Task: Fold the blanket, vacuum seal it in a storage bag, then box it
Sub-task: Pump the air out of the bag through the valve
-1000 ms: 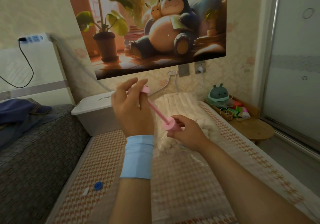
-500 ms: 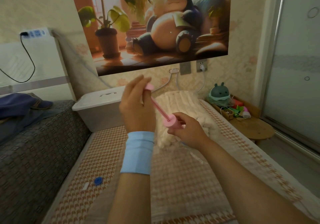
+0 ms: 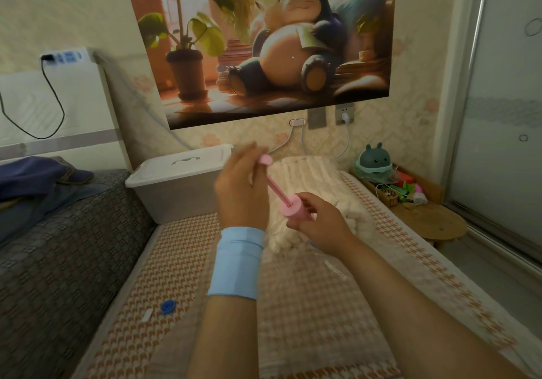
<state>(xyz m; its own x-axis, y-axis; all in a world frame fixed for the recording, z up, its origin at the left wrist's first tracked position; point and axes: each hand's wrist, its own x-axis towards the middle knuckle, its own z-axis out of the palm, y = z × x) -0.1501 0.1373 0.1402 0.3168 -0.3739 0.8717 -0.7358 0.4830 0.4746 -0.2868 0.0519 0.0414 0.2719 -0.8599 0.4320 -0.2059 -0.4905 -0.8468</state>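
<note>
Above the bagged blanket (image 3: 311,173), the right hand (image 3: 319,226) curls round the pink pump (image 3: 289,210) barrel. The left hand (image 3: 240,196) pinches its raised plunger handle. A lidded box (image 3: 176,185) sits just left of the blanket.

the person is wearing a wide light blue band (image 3: 236,261) around the wrist just behind the left hand (image 3: 240,195). the band is looking soft and smooth, with faint fold lines. the right hand (image 3: 319,226) and both forearms are going bare.
</note>
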